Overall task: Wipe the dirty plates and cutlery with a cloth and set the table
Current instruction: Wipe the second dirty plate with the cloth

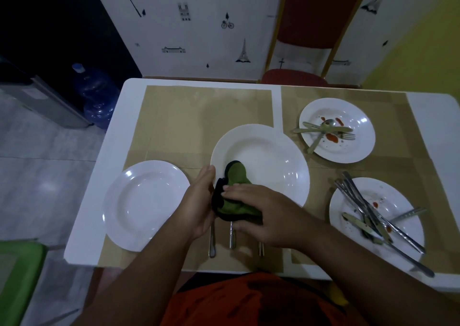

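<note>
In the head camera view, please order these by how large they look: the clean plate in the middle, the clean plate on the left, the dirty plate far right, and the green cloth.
1. Middle clean plate
2. Left clean plate, slightly ahead of
3. far-right dirty plate, which is farther away, so unsure
4. Green cloth

A home dining corner: a white table (99, 201) with tan placemats (189, 116) and plates (146, 205), a red padded chair (311, 26), Paris-themed wallpaper (199, 26), tiled floor (37, 171), and blue water jugs (95, 94) nearby.
</note>
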The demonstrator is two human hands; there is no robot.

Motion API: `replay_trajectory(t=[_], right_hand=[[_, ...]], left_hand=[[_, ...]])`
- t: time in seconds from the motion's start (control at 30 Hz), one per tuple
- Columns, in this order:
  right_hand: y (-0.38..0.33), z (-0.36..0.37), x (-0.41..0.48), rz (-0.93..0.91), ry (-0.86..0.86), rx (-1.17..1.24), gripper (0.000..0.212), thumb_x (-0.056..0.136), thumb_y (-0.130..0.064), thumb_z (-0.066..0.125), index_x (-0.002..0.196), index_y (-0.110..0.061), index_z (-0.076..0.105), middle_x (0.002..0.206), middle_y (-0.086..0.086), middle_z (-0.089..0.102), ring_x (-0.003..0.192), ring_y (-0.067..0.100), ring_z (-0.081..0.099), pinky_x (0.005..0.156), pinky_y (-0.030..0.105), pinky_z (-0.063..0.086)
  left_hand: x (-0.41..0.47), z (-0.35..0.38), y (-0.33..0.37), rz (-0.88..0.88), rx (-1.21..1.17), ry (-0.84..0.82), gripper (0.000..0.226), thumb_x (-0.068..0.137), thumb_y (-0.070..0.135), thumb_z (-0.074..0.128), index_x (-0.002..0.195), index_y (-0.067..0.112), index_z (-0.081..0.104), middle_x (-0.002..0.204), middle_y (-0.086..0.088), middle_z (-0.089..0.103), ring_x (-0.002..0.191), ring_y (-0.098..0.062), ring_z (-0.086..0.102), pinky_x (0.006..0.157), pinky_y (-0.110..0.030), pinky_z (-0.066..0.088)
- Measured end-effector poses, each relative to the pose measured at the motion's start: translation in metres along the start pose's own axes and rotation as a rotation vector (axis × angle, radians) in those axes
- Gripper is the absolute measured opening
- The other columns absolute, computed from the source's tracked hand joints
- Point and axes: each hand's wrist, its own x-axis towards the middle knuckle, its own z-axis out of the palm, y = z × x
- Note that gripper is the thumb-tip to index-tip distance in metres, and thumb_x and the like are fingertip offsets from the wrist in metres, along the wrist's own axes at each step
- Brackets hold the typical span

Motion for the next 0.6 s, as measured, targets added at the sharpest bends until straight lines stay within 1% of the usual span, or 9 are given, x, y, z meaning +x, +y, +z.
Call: replay_trajectory(t=[0.1, 0.17, 0.23, 0.3, 0.33, 0.4, 0.47, 0.53, 0.6], right_hand=[[-0.01, 0.004, 0.007, 0.046, 0.085, 0.043, 0.065, 0.082, -0.053, 0.064, 0.141, -0.037, 0.041, 0.143, -0.021, 0.042, 0.133, -0.01, 0.028, 0.108, 0.013, 0.025], [-0.013, 0.011, 0.014, 0.052, 0.162, 0.045, 0.055, 0.087, -0.048, 0.06, 0.138, -0.034, 0.046, 0.139, -0.019, 0.048, 0.129, -0.01, 0.035, 0.105, 0.013, 0.029], [-0.012, 0.015, 0.016, 0.03, 0.218, -0.007, 0.045, 0.088, -0.039, 0.061, 0.132, -0.028, 0.055, 0.132, -0.015, 0.054, 0.121, -0.004, 0.046, 0.1, 0.019, 0.039], [-0.005, 0.012, 0.011, 0.013, 0.22, -0.067, 0.038, 0.088, -0.031, 0.062, 0.126, -0.026, 0.062, 0.126, -0.012, 0.059, 0.114, 0.001, 0.052, 0.095, 0.023, 0.044], [0.0, 0.009, 0.007, 0.015, 0.209, -0.092, 0.036, 0.088, -0.029, 0.062, 0.124, -0.025, 0.063, 0.124, -0.011, 0.06, 0.112, 0.002, 0.054, 0.094, 0.024, 0.045], [0.01, 0.003, -0.006, 0.053, 0.185, -0.116, 0.034, 0.088, -0.026, 0.062, 0.122, -0.025, 0.065, 0.126, -0.011, 0.059, 0.113, 0.002, 0.053, 0.095, 0.025, 0.045], [0.016, 0.001, -0.016, 0.103, 0.144, -0.1, 0.034, 0.089, -0.024, 0.063, 0.123, -0.027, 0.064, 0.136, -0.012, 0.05, 0.122, 0.001, 0.045, 0.103, 0.018, 0.037], [0.014, 0.004, -0.015, 0.125, 0.098, -0.084, 0.038, 0.089, -0.022, 0.063, 0.126, -0.028, 0.06, 0.145, -0.011, 0.04, 0.13, -0.003, 0.03, 0.105, 0.006, 0.018], [0.009, 0.004, -0.003, 0.116, 0.065, -0.059, 0.042, 0.09, -0.019, 0.062, 0.13, -0.026, 0.055, 0.148, -0.007, 0.037, 0.133, -0.003, 0.024, 0.107, 0.006, 0.012]], left_hand=[[-0.001, 0.004, -0.002, 0.018, 0.015, -0.02, 0.055, 0.105, 0.051, 0.032, 0.14, 0.014, 0.054, 0.132, -0.013, 0.066, 0.122, -0.026, 0.063, 0.106, -0.045, 0.047], [-0.003, 0.009, -0.001, 0.011, 0.018, -0.027, 0.06, 0.104, 0.056, 0.03, 0.135, 0.013, 0.058, 0.128, -0.012, 0.068, 0.121, -0.025, 0.064, 0.102, -0.042, 0.049], [-0.003, 0.009, 0.002, 0.007, 0.019, -0.012, 0.062, 0.104, 0.057, 0.028, 0.132, 0.013, 0.061, 0.125, -0.011, 0.07, 0.118, -0.025, 0.066, 0.096, -0.041, 0.052], [-0.002, 0.004, 0.004, 0.028, -0.024, 0.011, 0.061, 0.104, 0.056, 0.03, 0.139, 0.013, 0.056, 0.127, -0.012, 0.069, 0.117, -0.027, 0.066, 0.096, -0.042, 0.053], [-0.001, 0.001, 0.006, 0.046, -0.023, 0.011, 0.06, 0.104, 0.055, 0.031, 0.142, 0.014, 0.052, 0.128, -0.013, 0.068, 0.117, -0.028, 0.066, 0.093, -0.043, 0.056], [-0.002, -0.003, 0.007, 0.072, 0.034, 0.017, 0.058, 0.104, 0.056, 0.028, 0.144, 0.02, 0.05, 0.128, -0.011, 0.069, 0.114, -0.03, 0.068, 0.076, -0.045, 0.06], [-0.004, -0.004, 0.004, 0.071, 0.084, 0.002, 0.057, 0.104, 0.057, 0.024, 0.141, 0.022, 0.052, 0.127, -0.01, 0.069, 0.113, -0.031, 0.068, 0.072, -0.045, 0.058], [-0.006, -0.001, 0.0, 0.056, 0.094, -0.027, 0.057, 0.104, 0.057, 0.024, 0.139, 0.022, 0.054, 0.127, -0.009, 0.069, 0.115, -0.029, 0.067, 0.079, -0.045, 0.058], [-0.011, 0.004, -0.004, 0.036, 0.085, -0.048, 0.054, 0.105, 0.053, 0.025, 0.134, 0.021, 0.058, 0.123, -0.008, 0.072, 0.112, -0.025, 0.069, 0.082, -0.041, 0.059]])
